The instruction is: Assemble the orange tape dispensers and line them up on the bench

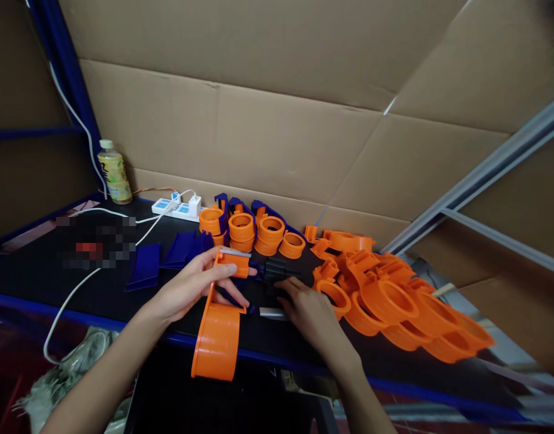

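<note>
My left hand (199, 283) grips an orange tape dispenser frame (217, 340), thumb across its upper block and the large ring hanging down over the table edge. A serrated metal blade (235, 252) runs along the top of that frame. Behind the left fingers, a dark blue piece is partly hidden. My right hand (306, 307) reaches low to the tabletop, fingers bent at some black ribbed parts (274, 271); what lies under its fingertips is hidden. A pale flat strip (272, 313) lies just left of the right hand.
Orange frames (394, 301) are heaped at the right. Orange rings with blue handles (270, 232) stand by the cardboard wall (277, 138). Flat blue pieces (143, 265) lie left. Behind are a power strip (177, 208), white cable (73, 295) and bottle (114, 175).
</note>
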### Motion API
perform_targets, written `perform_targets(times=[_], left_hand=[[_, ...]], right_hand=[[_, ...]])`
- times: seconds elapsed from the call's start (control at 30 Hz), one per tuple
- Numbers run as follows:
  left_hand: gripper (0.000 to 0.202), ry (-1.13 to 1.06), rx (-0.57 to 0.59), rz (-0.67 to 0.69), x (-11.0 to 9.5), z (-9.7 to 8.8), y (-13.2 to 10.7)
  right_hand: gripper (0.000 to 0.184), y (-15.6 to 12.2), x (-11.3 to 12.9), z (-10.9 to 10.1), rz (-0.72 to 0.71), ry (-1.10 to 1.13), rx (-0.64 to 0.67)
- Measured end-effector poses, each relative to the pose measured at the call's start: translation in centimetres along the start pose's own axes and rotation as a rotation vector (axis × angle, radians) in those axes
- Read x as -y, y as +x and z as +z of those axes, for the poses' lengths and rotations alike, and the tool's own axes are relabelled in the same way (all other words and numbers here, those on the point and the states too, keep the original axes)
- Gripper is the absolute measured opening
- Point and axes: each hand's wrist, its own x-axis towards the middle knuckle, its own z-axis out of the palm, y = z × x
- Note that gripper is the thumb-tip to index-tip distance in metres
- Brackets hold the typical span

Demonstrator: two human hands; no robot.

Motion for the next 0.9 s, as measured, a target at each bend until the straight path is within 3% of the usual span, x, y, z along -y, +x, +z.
perform_targets(times=[0.13,0.3,0.47,0.6,0.73,0.9], left_hand=[[0.041,0.027,-0.016,0.008,0.2,0.2,0.2],[0.047,0.086,0.005,-0.001,0.9,1.1,0.4],[0.049,0.132,0.061,-0.018,1.8,2.0,0.6],[0.043,0.11,0.089,-0.012,2.2,2.3,0.8],[0.039,0.091,0.048,0.001,2.5,2.5,1.0],[0.035,0.049,-0.053,0.018,3.0,2.4,0.9]], right_hand=[[0.021,-0.4,0.5,-1.5,-0.052,0.291,-0.172],[0.014,-0.6,2.9,-4.2,-0.145,0.548,-0.396],[0.017,-0.2,4.9,-4.7,-0.249,0.534,-0.433],[0.023,-0.1,6.2,-3.6,-0.215,0.521,-0.553],[0.025,-0.4,7.3,-2.8,-0.163,0.485,-0.631],[0.039,-0.7,7.8,-3.2,-0.316,0.418,-0.6]])
